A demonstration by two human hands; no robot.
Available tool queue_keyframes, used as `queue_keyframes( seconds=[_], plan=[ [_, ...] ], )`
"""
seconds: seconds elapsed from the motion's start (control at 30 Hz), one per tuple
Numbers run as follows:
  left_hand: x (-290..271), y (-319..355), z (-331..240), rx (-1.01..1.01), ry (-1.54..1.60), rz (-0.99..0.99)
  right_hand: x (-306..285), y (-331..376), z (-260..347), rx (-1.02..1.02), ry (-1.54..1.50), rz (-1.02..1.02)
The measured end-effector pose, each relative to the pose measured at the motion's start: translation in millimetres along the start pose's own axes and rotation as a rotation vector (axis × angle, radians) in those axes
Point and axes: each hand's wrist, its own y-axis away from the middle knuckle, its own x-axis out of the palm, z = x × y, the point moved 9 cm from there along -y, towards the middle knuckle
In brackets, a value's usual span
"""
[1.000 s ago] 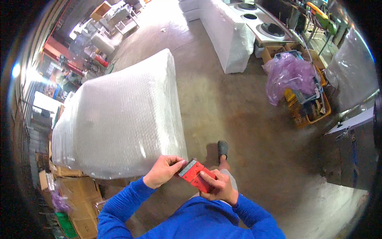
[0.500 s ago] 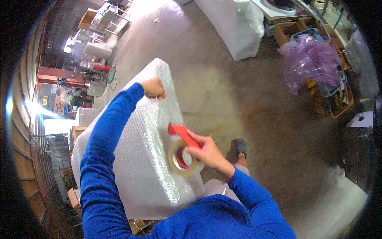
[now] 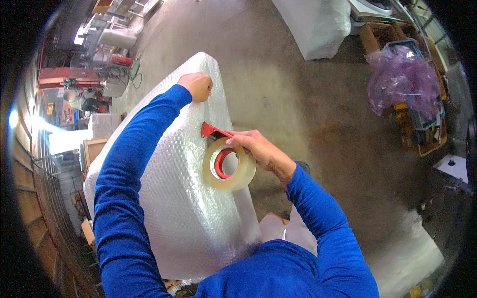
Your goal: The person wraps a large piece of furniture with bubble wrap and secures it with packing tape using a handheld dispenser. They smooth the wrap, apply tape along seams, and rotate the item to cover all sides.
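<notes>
A large block-shaped item wrapped in bubble wrap (image 3: 174,198) stands in front of me, its narrower end pointing away. At that far end my left hand (image 3: 197,87) is closed in a fist against the wrap; its fingertips are hidden, so whether they pinch anything does not show. My right hand (image 3: 258,149) grips a red tape dispenser (image 3: 211,131) that carries a wide roll of clear packing tape (image 3: 231,180). The dispenser's red head lies over the wrap's right-hand edge, nearer to me than the left hand. Whether it touches the wrap I cannot tell.
Another white wrapped block (image 3: 323,30) stands at the far right. Beside it are cardboard boxes (image 3: 372,37), purple plastic film (image 3: 402,82) and a yellow crate (image 3: 432,146). Far left, a person (image 3: 82,99) is near red machinery. A wooden frame (image 3: 94,149) stands left of the wrapped item.
My view has shifted, so the wrapped item sits higher in the picture. The right hand has carried the dispenser slightly farther away and turned it. The left hand stays at the far end.
</notes>
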Motion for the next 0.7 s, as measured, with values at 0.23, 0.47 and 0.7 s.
queue_keyframes(
  seconds=[0.23, 0.47, 0.7],
  plan=[
    [-19, 35, -28, 0.179, -0.16, -0.253, -2, -8, 2, 0.067, -0.037, 0.05],
    [29, 64, -27, 0.27, 0.073, 0.181, 10, 7, 7, -0.08, 0.166, 0.15],
    [21, 61, -32, 0.209, -0.056, 0.211, 51, 122, -39, 0.062, 0.387, 0.344]
  ],
)
